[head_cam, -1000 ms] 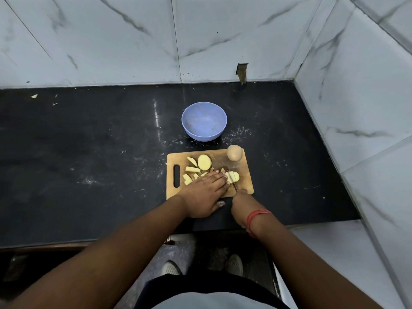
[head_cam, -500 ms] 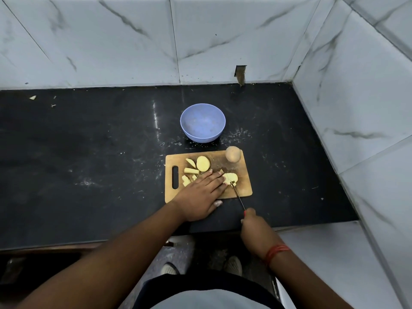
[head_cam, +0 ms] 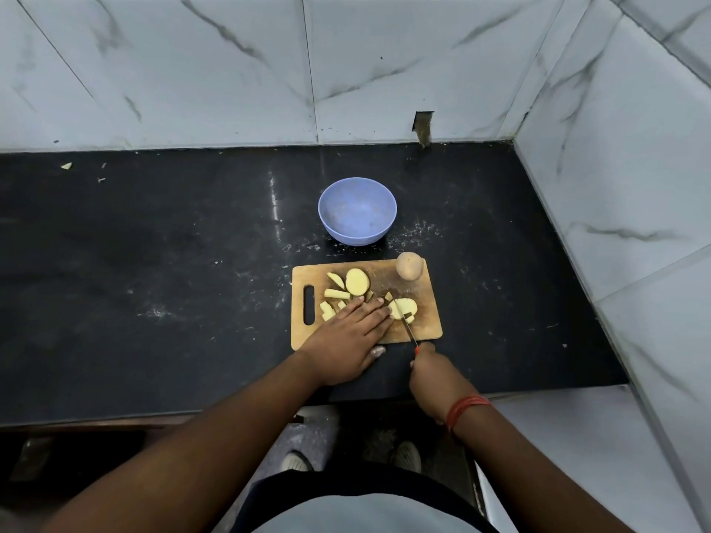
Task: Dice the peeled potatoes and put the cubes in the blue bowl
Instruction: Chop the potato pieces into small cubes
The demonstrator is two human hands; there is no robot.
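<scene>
Left hand (head_cam: pixel 348 336) flat on the cutting board (head_cam: pixel 427 321), fingers straight, fingertips against the potato slice (head_cam: pixel 404 307) being cut. Right hand (head_cam: pixel 433 373) curled round a red-handled knife (head_cam: pixel 408 327), off the near edge of the board, blade laid across that slice.

More cut potato pieces (head_cam: pixel 348 288) just beyond and left of the left hand, some partly hidden under its fingers. Whole peeled potato (head_cam: pixel 409 266) at the far right corner of the board, apart from both hands. Blue bowl (head_cam: pixel 357 210) just past the board's far edge, no cubes visible inside.

Black countertop (head_cam: pixel 154 263) beneath, with white specks. Marble-look tiled wall (head_cam: pixel 231 71) behind and at right.

Both forearms reaching forward, left angled in from lower left. Red thread band (head_cam: pixel 465 409) on the right wrist.
</scene>
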